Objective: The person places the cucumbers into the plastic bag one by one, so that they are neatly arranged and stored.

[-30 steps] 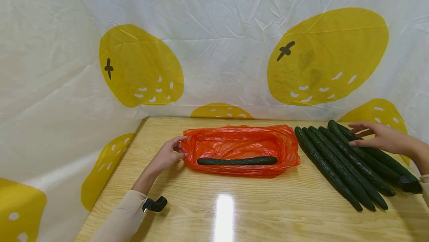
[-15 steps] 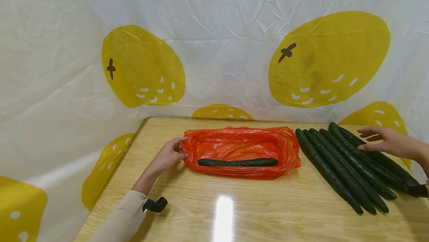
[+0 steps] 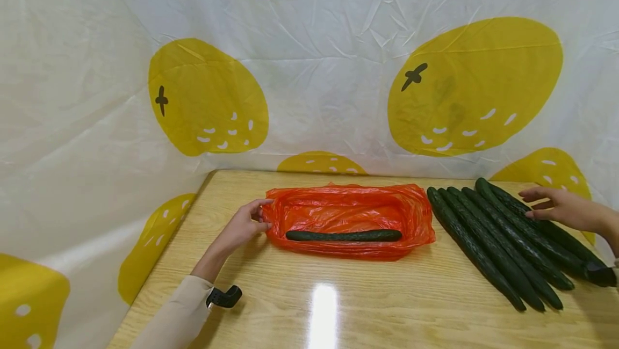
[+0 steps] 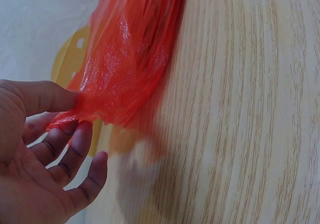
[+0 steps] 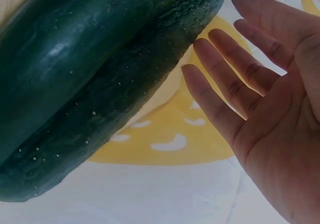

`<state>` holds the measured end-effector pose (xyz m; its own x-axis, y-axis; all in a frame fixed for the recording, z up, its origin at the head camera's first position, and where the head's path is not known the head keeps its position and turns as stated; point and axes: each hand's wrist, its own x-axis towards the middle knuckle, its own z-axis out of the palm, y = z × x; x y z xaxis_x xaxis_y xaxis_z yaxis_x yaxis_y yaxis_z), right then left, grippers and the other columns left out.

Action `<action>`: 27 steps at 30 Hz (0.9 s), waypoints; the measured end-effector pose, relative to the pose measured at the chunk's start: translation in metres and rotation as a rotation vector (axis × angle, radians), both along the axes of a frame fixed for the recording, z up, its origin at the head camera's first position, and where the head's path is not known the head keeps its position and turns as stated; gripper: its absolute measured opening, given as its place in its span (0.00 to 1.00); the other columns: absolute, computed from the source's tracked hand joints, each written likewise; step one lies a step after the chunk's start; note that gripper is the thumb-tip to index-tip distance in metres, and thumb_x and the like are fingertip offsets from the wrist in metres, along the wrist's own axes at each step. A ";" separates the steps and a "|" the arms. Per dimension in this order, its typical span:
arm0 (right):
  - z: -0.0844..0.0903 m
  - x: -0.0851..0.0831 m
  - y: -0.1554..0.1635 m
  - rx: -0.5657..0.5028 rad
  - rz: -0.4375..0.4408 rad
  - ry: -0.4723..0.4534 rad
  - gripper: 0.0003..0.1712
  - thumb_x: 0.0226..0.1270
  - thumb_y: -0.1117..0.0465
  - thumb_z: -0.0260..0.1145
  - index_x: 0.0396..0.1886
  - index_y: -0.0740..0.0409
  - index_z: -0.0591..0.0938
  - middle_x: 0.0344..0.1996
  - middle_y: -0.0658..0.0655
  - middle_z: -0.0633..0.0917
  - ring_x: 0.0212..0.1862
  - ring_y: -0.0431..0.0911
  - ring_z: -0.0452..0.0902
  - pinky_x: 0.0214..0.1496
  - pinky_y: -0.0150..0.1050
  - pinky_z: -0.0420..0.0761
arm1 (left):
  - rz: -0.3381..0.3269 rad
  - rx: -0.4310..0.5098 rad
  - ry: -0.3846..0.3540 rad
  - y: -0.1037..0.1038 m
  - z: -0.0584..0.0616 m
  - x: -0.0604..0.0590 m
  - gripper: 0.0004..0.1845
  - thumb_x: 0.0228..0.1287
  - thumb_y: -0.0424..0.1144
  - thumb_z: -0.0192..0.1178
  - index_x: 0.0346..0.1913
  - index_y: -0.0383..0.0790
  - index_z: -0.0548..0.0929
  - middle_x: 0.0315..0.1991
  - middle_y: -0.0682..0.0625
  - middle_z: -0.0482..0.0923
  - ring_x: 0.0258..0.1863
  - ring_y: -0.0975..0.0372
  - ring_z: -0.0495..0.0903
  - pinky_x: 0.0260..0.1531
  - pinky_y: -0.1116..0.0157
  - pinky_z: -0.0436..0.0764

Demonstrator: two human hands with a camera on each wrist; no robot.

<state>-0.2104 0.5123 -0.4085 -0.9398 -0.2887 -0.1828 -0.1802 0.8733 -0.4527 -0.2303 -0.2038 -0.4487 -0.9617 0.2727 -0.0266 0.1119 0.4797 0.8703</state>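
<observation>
We see the left hand (image 3: 240,225) at the left end of the orange bag (image 3: 350,215), its thumb and fingers pinching the bag's rim; the left wrist view shows the plastic (image 4: 131,58) caught between the thumb and the fingertips (image 4: 82,134). The bag lies open on the worktop (image 3: 338,306), spread lengthwise, and one cucumber (image 3: 343,235) lies inside it along the near wall, well apart from the left hand and pointing left to right.

To the right of the bag, just beside its right end, a row of cucumbers (image 3: 498,241) lies on the worktop, side by side and slanting from the far left toward the near right. We count about five, though the farthest ones overlap and we cannot tell their number for sure.

The right hand (image 3: 558,206) is at the far side of this row, over the outermost cucumbers, fingers straight and spread, gripping nothing. In the right wrist view the open palm (image 5: 280,98) faces the dark, bumpy skin of two cucumbers (image 5: 95,83) close by; one fingertip lies right at the end of a cucumber, but we cannot tell whether it touches. The two hands are well apart, with the bag and most of the row between them.

Behind the worktop hangs a white sheet (image 3: 314,59) printed with yellow fruit.
</observation>
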 end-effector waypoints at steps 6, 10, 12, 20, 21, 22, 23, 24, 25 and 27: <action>-0.008 -0.002 0.003 -0.018 0.006 0.000 0.30 0.75 0.69 0.59 0.66 0.85 0.61 0.59 0.87 0.68 0.53 0.77 0.74 0.39 0.39 0.83 | -0.011 0.010 -0.006 0.002 0.003 0.003 0.34 0.60 0.23 0.65 0.71 0.33 0.71 0.41 0.37 0.73 0.40 0.53 0.73 0.30 0.67 0.75; -0.013 -0.004 0.008 -0.005 0.009 0.002 0.29 0.73 0.71 0.59 0.67 0.85 0.61 0.60 0.87 0.67 0.56 0.79 0.70 0.42 0.49 0.84 | -0.032 0.006 -0.015 0.005 0.015 0.009 0.34 0.60 0.21 0.64 0.71 0.28 0.70 0.42 0.33 0.73 0.40 0.51 0.74 0.31 0.67 0.76; -0.015 -0.005 0.009 0.001 0.011 0.011 0.30 0.72 0.72 0.60 0.66 0.85 0.62 0.60 0.86 0.66 0.57 0.81 0.69 0.43 0.52 0.84 | -0.039 0.004 -0.017 0.006 0.020 0.011 0.33 0.60 0.21 0.64 0.70 0.27 0.70 0.42 0.32 0.73 0.40 0.51 0.74 0.32 0.67 0.76; -0.018 -0.007 0.009 0.032 0.004 0.023 0.31 0.69 0.73 0.62 0.65 0.86 0.62 0.58 0.87 0.68 0.55 0.80 0.71 0.43 0.57 0.83 | -0.015 0.001 0.018 0.001 0.004 0.004 0.34 0.59 0.22 0.66 0.70 0.32 0.71 0.40 0.37 0.74 0.40 0.53 0.74 0.30 0.68 0.75; -0.018 -0.007 0.009 0.041 0.003 0.022 0.31 0.69 0.73 0.63 0.65 0.87 0.63 0.57 0.87 0.68 0.54 0.80 0.72 0.43 0.57 0.83 | -0.012 -0.001 0.020 0.000 0.002 0.003 0.34 0.59 0.23 0.66 0.70 0.33 0.72 0.40 0.38 0.74 0.40 0.53 0.74 0.30 0.68 0.75; -0.018 -0.008 0.009 0.049 0.001 0.022 0.31 0.69 0.72 0.63 0.64 0.87 0.63 0.56 0.88 0.69 0.53 0.79 0.72 0.43 0.58 0.83 | -0.010 -0.003 0.021 0.000 0.001 0.002 0.34 0.59 0.23 0.66 0.70 0.35 0.72 0.40 0.39 0.73 0.40 0.53 0.74 0.30 0.68 0.75; -0.018 -0.009 0.009 0.054 -0.002 0.021 0.31 0.68 0.72 0.64 0.64 0.87 0.63 0.56 0.88 0.69 0.53 0.79 0.73 0.43 0.59 0.82 | -0.007 -0.004 0.021 0.000 0.000 0.001 0.34 0.59 0.23 0.66 0.70 0.35 0.73 0.40 0.39 0.73 0.40 0.54 0.74 0.30 0.68 0.75; -0.019 -0.009 0.010 0.063 -0.005 0.021 0.31 0.68 0.72 0.65 0.63 0.88 0.64 0.55 0.88 0.70 0.52 0.79 0.73 0.43 0.60 0.82 | -0.007 -0.004 0.021 -0.001 0.000 0.001 0.34 0.59 0.24 0.66 0.70 0.36 0.73 0.40 0.40 0.73 0.40 0.54 0.74 0.30 0.67 0.75; -0.019 -0.010 0.010 0.071 -0.007 0.021 0.31 0.68 0.71 0.65 0.62 0.88 0.64 0.54 0.88 0.70 0.52 0.79 0.73 0.43 0.60 0.82 | -0.007 -0.004 0.021 0.000 0.000 0.001 0.33 0.59 0.24 0.67 0.70 0.37 0.73 0.40 0.40 0.73 0.40 0.54 0.74 0.30 0.67 0.75; -0.020 -0.011 0.011 0.086 -0.009 0.022 0.31 0.67 0.70 0.67 0.61 0.88 0.65 0.52 0.88 0.72 0.51 0.79 0.73 0.43 0.62 0.81 | -0.009 -0.005 0.023 0.000 0.001 0.000 0.33 0.59 0.24 0.67 0.70 0.36 0.73 0.40 0.41 0.73 0.40 0.54 0.74 0.30 0.67 0.75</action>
<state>-0.2217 0.5236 -0.4288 -0.9464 -0.2644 -0.1854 -0.1815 0.9104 -0.3718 -0.2301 -0.2037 -0.4481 -0.9596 0.2813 -0.0065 0.1358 0.4833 0.8649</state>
